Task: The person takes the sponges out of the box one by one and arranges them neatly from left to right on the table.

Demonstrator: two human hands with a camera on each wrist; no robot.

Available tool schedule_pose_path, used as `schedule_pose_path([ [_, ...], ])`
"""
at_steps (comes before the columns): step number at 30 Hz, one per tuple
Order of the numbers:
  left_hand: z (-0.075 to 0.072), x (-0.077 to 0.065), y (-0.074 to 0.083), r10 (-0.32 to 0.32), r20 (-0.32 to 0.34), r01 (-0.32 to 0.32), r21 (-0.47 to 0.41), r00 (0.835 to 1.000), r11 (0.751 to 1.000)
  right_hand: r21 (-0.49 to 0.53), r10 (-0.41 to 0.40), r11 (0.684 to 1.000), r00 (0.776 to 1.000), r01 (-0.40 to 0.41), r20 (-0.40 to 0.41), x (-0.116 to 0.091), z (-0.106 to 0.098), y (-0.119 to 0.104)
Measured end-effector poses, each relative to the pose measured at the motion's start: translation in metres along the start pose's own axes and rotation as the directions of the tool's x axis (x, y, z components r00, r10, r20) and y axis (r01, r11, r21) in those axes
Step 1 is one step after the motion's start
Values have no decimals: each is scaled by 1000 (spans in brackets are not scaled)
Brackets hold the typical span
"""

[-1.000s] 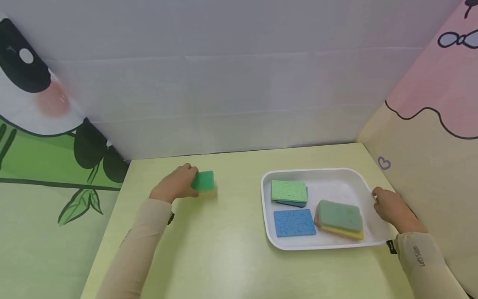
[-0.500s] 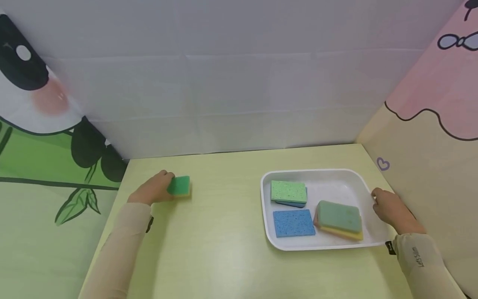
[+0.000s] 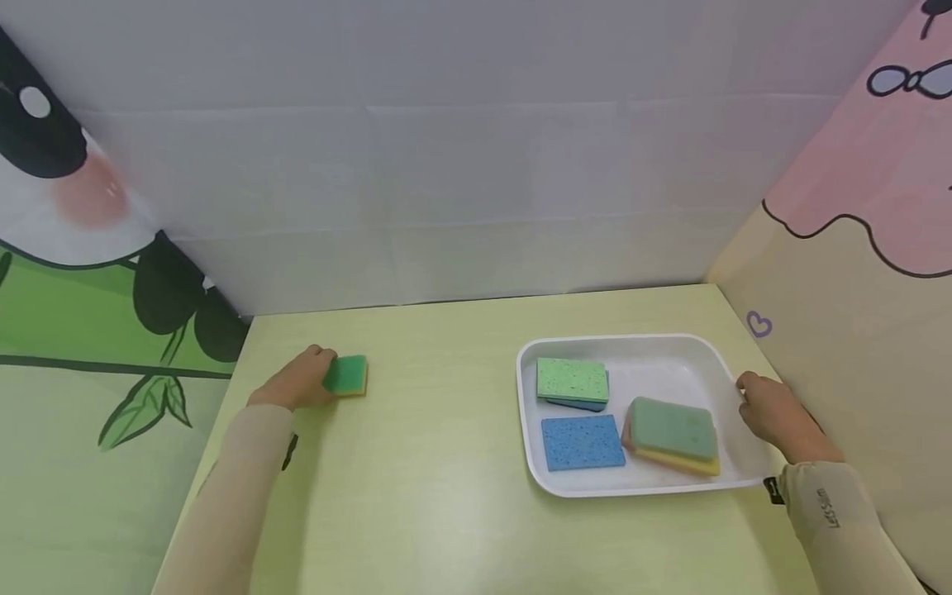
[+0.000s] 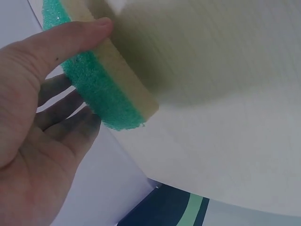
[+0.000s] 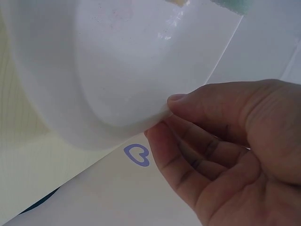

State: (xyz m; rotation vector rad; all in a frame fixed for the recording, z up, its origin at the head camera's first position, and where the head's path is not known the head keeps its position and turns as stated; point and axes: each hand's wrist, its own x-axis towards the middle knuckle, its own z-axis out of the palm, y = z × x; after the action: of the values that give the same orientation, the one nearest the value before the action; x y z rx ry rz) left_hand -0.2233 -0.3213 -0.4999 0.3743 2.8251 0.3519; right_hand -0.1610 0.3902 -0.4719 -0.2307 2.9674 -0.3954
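Note:
At the table's left side my left hand [image 3: 301,378] holds a scouring sponge [image 3: 346,375], green on top and pale yellow beneath. The left wrist view shows the thumb along one side of that sponge [image 4: 106,84] and the fingers along the other. My right hand [image 3: 773,413] pinches the right rim of a white tray [image 3: 687,343], thumb inside and fingers under the edge. In the tray lie a light green sponge [image 3: 571,379] overlapping a dark blue one [image 3: 583,406], a flat blue sponge [image 3: 583,442], and a grey-green scouring sponge [image 3: 673,427] with yellow below.
The pale yellow table [image 3: 431,496] ends at a white cloth backdrop [image 3: 461,190]. Printed cartoon panels stand at the left [image 3: 59,330] and right [image 3: 855,248] sides. The right panel rises close beside my right arm.
My left hand has moved left across the table with the green sponge, mostly in the first half second, then only slightly. The right hand stays on the tray rim.

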Motion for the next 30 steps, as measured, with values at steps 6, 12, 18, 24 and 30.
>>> schedule_pose_path([
  [6, 4, 0, -3, -5, 5, 5, 4, 1000, 1000, -3, -2, 1000, 1000, 2, 1, 1, -2, -1],
  [12, 8, 0, -5, -7, 3, 7, 3, 1000, 1000, -1, 15, 1000, 1000, -15, 11, 0, -2, -3],
  [18, 14, 2, -10, -7, 3, 7, 27, 1000, 1000, 6, 29, 1000, 1000, -29, 13, 1, -2, -3],
  [24, 17, 1, -11, -8, -18, 9, 42, 1000, 999, 7, 28, 1000, 1000, -28, 5, 0, -1, -3],
  [30, 12, -4, -4, -12, -14, 12, 48, 1000, 999, 19, 31, 999, 999, -31, -6, 0, -1, -5],
])
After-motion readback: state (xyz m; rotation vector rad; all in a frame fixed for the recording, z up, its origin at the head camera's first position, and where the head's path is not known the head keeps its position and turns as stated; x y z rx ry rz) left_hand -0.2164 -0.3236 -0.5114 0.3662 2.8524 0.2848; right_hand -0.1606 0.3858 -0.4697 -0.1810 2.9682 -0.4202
